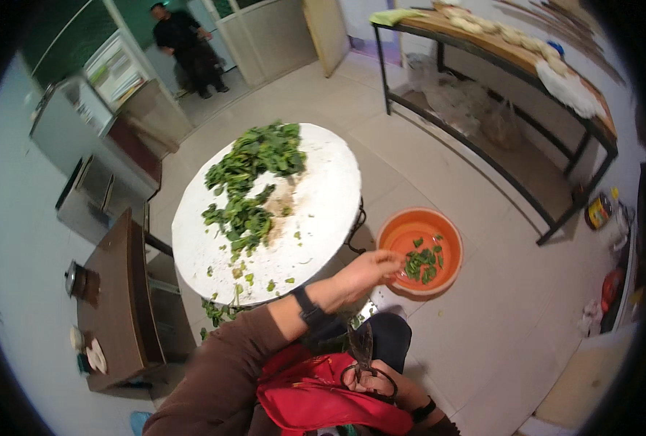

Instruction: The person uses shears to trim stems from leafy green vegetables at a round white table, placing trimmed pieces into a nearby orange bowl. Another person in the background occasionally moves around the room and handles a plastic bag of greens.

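Observation:
My left hand [369, 272] reaches over the left rim of an orange plastic basin [445, 275] on the floor; whether its fingers hold anything cannot be told. Green leaves [423, 264] lie in the basin. Low in front of my body, my right hand [374, 379] grips a pair of dark scissors [362, 351], fingers in the handle loops and blades pointing away from me. Leafy greens [246, 169] are heaped on a round white tabletop [328, 180], with small leaf scraps and soil near them. A red apron [323, 392] covers my lap.
A person [186, 46] stands by the doorway. At the right, a metal-framed table [464, 46] bears pale dough pieces [497, 32] and has bags beneath it. A brown wooden table [113, 305] with a pot [77, 280] stands at the left. More greens [219, 313] lie below the round table's near edge.

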`<state>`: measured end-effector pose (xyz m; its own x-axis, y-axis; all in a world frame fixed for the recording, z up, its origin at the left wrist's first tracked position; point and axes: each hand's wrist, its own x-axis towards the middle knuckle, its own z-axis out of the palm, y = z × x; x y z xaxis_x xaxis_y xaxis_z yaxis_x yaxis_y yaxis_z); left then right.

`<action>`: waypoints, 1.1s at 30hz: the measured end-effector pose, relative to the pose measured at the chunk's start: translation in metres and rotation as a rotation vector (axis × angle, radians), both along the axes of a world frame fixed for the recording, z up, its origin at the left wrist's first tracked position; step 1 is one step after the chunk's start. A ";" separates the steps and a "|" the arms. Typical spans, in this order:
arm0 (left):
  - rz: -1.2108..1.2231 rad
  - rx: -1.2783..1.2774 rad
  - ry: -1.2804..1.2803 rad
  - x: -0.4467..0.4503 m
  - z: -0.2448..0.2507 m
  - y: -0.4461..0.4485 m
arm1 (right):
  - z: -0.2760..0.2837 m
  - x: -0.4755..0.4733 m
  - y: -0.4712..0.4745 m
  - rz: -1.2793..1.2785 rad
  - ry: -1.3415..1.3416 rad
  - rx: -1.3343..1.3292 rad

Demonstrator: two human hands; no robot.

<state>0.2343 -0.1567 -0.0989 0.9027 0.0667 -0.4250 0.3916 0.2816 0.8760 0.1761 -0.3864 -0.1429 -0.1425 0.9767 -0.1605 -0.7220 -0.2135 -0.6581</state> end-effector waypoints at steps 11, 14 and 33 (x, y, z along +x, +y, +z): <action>0.234 0.436 -0.235 -0.180 0.120 0.116 | -0.013 -0.023 0.044 0.019 0.025 0.025; 0.445 0.719 -0.177 -0.207 0.115 0.187 | -0.018 -0.031 0.054 0.001 0.044 0.027; 0.513 1.445 -0.002 -0.219 0.054 0.307 | -0.010 -0.057 0.074 -0.109 -0.273 -0.183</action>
